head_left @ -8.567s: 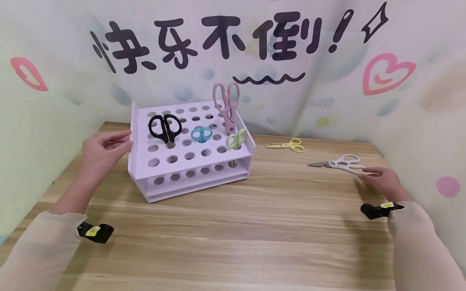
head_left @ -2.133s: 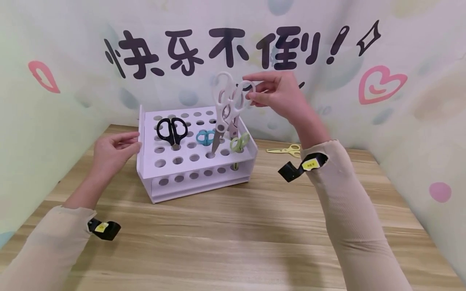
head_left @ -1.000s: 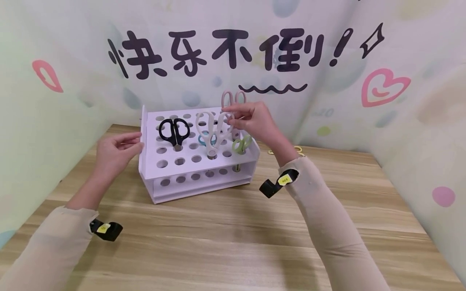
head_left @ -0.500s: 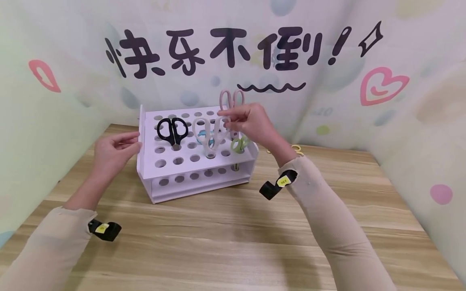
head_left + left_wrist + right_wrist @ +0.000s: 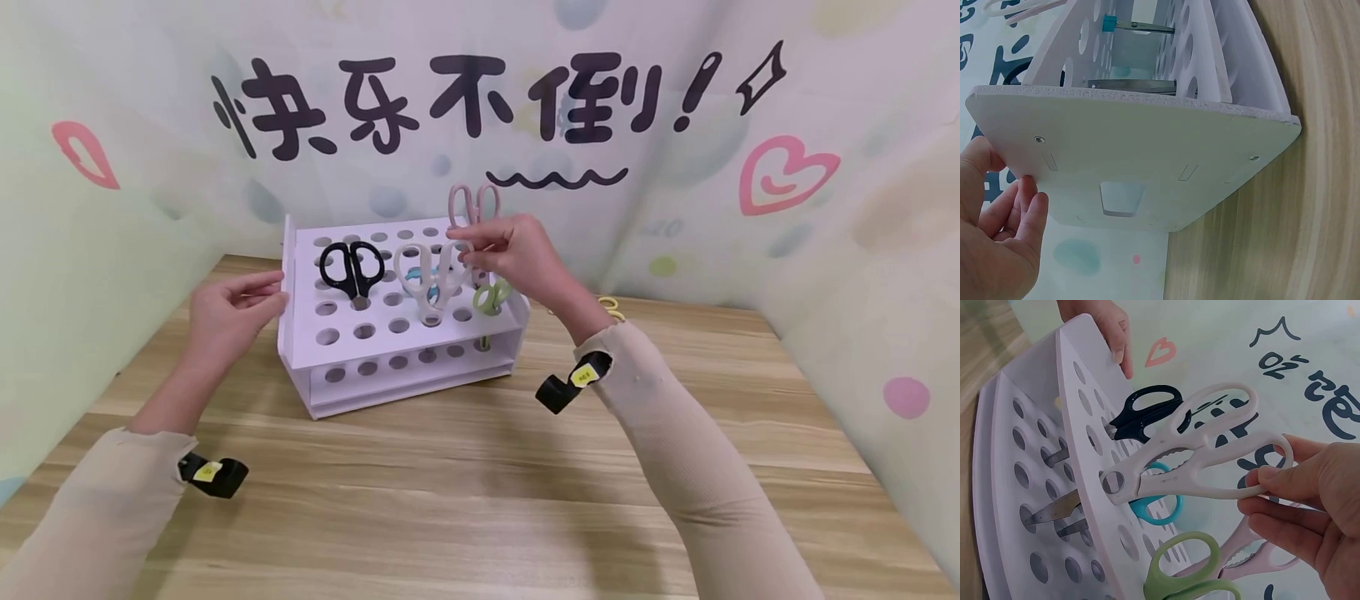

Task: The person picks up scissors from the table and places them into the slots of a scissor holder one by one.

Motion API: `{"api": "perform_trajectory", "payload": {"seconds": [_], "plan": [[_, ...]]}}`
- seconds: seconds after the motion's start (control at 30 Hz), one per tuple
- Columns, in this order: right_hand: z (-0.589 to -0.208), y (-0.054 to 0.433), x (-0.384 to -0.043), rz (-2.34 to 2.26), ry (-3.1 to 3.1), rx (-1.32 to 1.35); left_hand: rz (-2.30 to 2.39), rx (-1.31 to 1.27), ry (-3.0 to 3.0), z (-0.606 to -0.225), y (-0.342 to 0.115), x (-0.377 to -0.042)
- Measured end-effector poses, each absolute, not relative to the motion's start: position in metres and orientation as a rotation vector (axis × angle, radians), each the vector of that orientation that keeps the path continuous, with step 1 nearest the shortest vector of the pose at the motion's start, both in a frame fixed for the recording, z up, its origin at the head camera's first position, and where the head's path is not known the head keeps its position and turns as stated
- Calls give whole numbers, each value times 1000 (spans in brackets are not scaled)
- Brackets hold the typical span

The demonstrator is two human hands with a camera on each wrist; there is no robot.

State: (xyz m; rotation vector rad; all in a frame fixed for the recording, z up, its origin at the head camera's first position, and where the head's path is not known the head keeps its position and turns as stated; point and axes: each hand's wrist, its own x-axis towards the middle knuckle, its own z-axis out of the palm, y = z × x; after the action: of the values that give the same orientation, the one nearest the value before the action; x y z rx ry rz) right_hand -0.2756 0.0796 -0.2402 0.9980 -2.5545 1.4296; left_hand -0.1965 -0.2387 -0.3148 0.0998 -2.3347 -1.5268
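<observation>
With thumb and fingers, my right hand pinches one handle loop of white kitchen scissors. They stand handles up in a hole of the pale lilac rack; one blade shows between the tiers in the right wrist view, its tip at a lower hole. My left hand touches the rack's left side panel with its fingertips. Black scissors, teal scissors, green scissors and pink scissors also stand in the rack.
Yellow scissors lie on the wooden table right of the rack, partly hidden by my right forearm. A printed cloth wall rises close behind the rack.
The white kitchen scissors have gone from the table's right side into a rack hole, carried and lowered by my right hand. Over the last half second the hands hardly move.
</observation>
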Motion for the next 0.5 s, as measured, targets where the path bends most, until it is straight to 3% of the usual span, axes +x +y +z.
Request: {"api": "perform_trajectory", "payload": {"seconds": [0.5], "plan": [[-235,89,-283,1487,-2602,1145,-1533,103,-2342,-314,-239,-196]]}}
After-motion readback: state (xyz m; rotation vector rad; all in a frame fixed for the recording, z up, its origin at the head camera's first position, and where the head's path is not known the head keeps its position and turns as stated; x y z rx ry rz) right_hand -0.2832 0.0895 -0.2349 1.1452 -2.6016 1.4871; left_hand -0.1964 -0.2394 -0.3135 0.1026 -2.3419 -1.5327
